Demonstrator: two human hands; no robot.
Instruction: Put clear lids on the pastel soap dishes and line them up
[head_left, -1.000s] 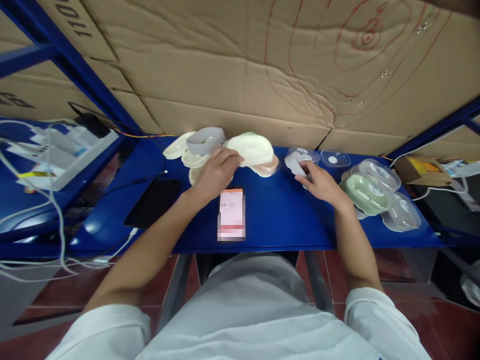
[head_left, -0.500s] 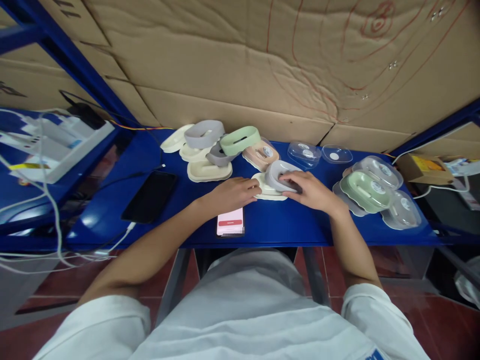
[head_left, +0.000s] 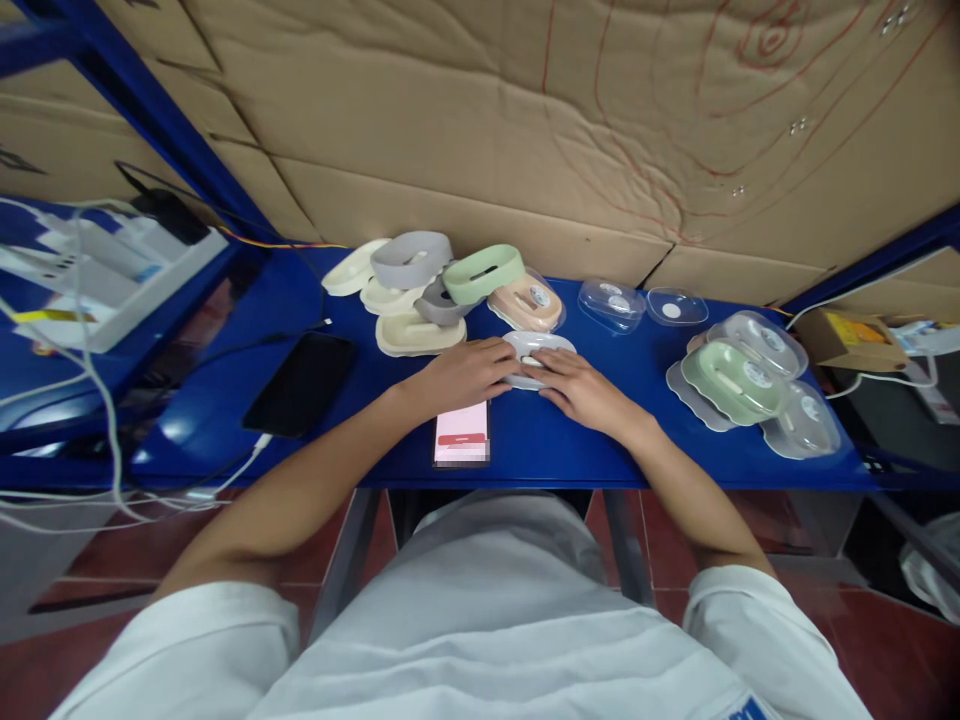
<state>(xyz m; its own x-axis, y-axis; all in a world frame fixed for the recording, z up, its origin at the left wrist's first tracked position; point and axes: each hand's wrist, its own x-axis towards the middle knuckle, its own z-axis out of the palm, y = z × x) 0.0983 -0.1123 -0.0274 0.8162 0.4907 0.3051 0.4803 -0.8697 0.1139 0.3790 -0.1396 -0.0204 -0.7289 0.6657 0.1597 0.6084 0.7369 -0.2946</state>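
Centre of the dial: a pale grey oval piece (head_left: 538,342), the thing being worked on, lies nearly level on the blue tabletop (head_left: 555,450), directly before the person. A small cream strip (head_left: 531,361) shows at its middle. The left hand (head_left: 472,372) meets its 9 o'clock side, fingers bent and close together; the right hand (head_left: 583,388) comes in from 4 o'clock, its fingers slightly parted and laid across the top. Both touch the piece; whether either grips it or only presses cannot be told.

Half a second earlier, the grey piece is tilted in the right hand over a cream base; now it lies flat, and the base is largely hidden. This suggests that the two parts are being seated together, though a full fit cannot be confirmed.

Surroundings, read from the same centre: a peach dish (head_left: 517,306) near 12 o'clock; a green ring (head_left: 487,272) at 11; a second grey ring (head_left: 411,260) at 10; a cream dish (head_left: 420,336) between 9 and 10; clear lids (head_left: 611,306) at 2; a green covered dish (head_left: 731,382) at 3; a lit phone (head_left: 460,430) between 7 and 8.
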